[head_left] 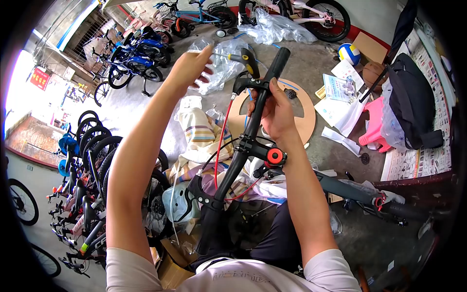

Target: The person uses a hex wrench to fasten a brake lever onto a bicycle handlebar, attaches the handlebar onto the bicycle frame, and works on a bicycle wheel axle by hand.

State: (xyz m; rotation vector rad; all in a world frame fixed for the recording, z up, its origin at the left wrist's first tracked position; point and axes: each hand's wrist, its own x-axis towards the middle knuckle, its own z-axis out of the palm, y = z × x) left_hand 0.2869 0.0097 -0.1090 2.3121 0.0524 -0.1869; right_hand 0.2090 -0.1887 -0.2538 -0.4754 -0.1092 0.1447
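Note:
My left hand (191, 69) is raised at upper centre, thumb and fingers around the shaft end of a T-handle wrench (249, 62) with a yellow and black grip. The tip of the shaft is hidden at the hand. My right hand (278, 109) is closed around a black bicycle handlebar (256, 114), its thumb along the bar just below the rubber grip (278, 63). Beside it sits a brake lever clamp (258, 83) with a red cable (224, 131). The wrench grip lies close to this clamp. Lower down, the stem carries a red round cap (275, 155).
A dark frame tube (340, 187) runs right. Striped cloth (198, 129), a cardboard ring (304, 109) and plastic wrap (226, 63) lie on the floor. Several bicycles (87, 194) stand left. On the right are a pink stool (373, 124) and a black bag (413, 100).

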